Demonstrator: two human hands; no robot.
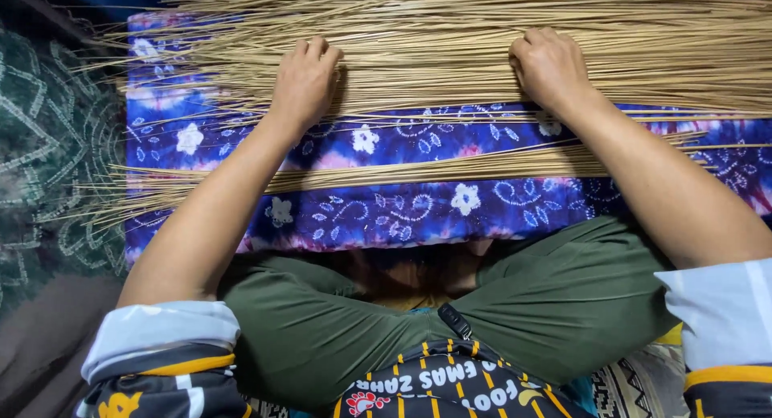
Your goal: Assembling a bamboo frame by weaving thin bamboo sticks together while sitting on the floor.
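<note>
A wide layer of thin tan sticks [434, 48] lies across a blue and purple patterned cloth [402, 213]. My left hand [305, 80] rests on the near edge of that layer, fingers curled down onto the sticks. Farther right, my right hand [549, 64] presses on the same edge with its fingers bent under. A smaller bundle of sticks [386, 173] lies apart, closer to me, between the big layer and my crossed legs in green trousers [547, 305].
A dark green patterned rug [48, 145] covers the floor at the left. The stick ends stick out past the cloth's left edge [104, 201]. My knees sit against the cloth's near edge.
</note>
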